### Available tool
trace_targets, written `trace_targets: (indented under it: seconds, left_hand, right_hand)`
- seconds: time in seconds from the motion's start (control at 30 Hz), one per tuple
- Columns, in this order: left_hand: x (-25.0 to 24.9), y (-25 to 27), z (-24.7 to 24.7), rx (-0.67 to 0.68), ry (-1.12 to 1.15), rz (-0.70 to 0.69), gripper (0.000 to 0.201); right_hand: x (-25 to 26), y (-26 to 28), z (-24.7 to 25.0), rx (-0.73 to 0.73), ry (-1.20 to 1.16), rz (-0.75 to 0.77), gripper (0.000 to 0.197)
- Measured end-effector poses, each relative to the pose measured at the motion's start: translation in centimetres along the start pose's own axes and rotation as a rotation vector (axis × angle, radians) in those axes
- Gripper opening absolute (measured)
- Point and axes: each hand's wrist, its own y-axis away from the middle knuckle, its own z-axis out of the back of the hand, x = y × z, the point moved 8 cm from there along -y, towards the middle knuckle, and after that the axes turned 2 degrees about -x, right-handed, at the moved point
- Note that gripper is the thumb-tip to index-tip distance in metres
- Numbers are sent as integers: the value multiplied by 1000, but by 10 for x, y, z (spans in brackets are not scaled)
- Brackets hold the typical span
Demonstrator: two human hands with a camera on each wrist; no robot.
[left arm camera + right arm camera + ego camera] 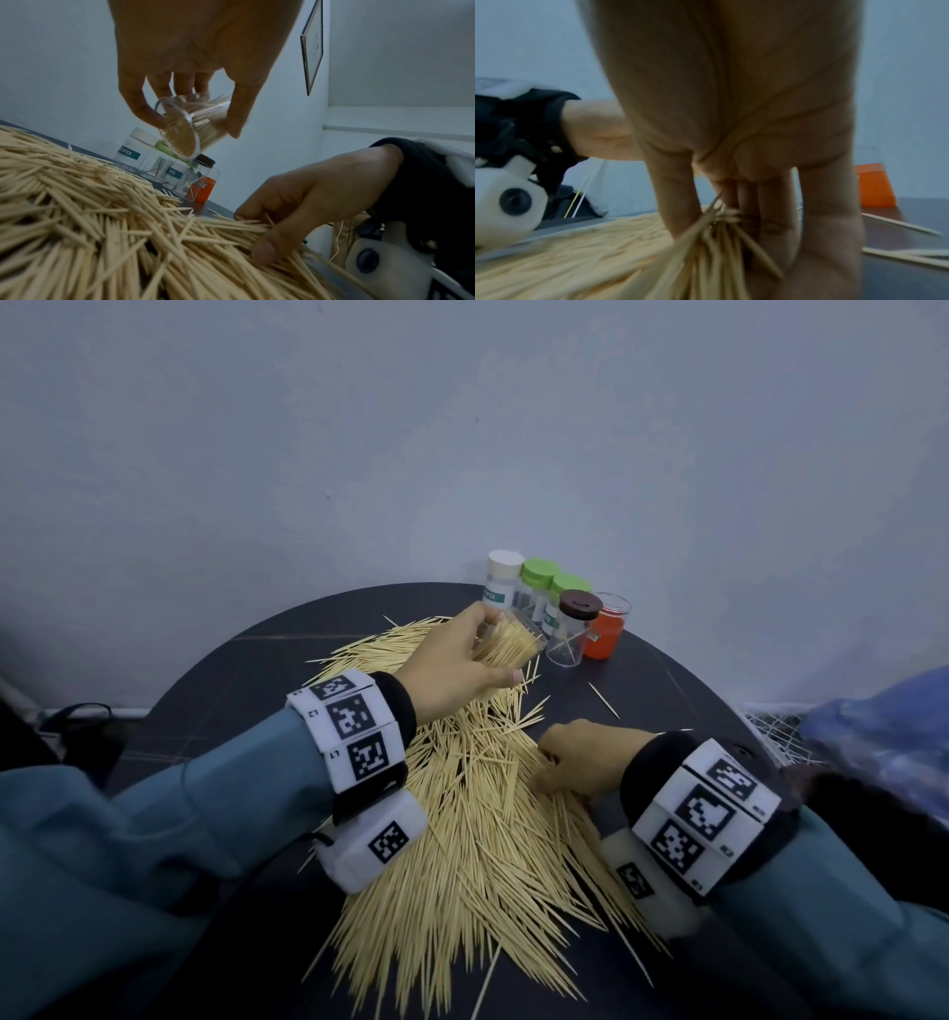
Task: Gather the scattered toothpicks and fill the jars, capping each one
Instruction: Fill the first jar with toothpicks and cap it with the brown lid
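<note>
Jar [149, 643], packed, tipped in left hand [452, 662] above pile [462, 839] for loading; right hand [580, 757] at pile's edge, fingers pinching toothpicks [713, 233].

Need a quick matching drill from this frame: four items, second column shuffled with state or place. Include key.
Column 1:
1. left hand
2. right hand
3. brown-lidded jar
4. orange jar

Column 2:
A. stands at the right end of the jar row, no lid on it
B. holds a tilted clear jar packed with toothpicks above the pile
C. pinches a bunch of toothpicks at the pile's right edge
D. capped, only a few toothpicks inside

Pairs: 1-B, 2-C, 3-D, 4-A
</note>
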Motion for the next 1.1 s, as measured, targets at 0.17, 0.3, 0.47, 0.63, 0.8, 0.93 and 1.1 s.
trace_targets:
  seconds: [0.17, 0.3, 0.47, 0.63, 0.8, 0.93, 1.1]
  left_hand:
    - [1, 0, 2, -9, -15, 6, 45]
    - [2, -1, 5, -24, -34, 11, 45]
    - [4, -1, 7, -37, -66, 30, 49]
    - [7, -3, 8, -45, -81, 42, 48]
    - [9, -3, 12, -62, -82, 39, 49]
    - [11, -5, 16, -88, -81, 34, 46]
    - [14, -7, 20, -116, -75, 32, 44]
  right_hand:
    - [-6, -6, 6, 18, -134, 18, 31]
    - [-12, -12, 2, 110, -424, 7, 18]
    - [-17, -19, 9, 86, -610, 8, 18]
    - [-11, -26, 6, 146, -1016, 46, 22]
    - [-4, -31, 16, 111, -1199, 147, 29]
    - [-2, -35, 21, 52, -1298, 170, 24]
    - [2, -42, 21, 42, -1296, 180, 27]
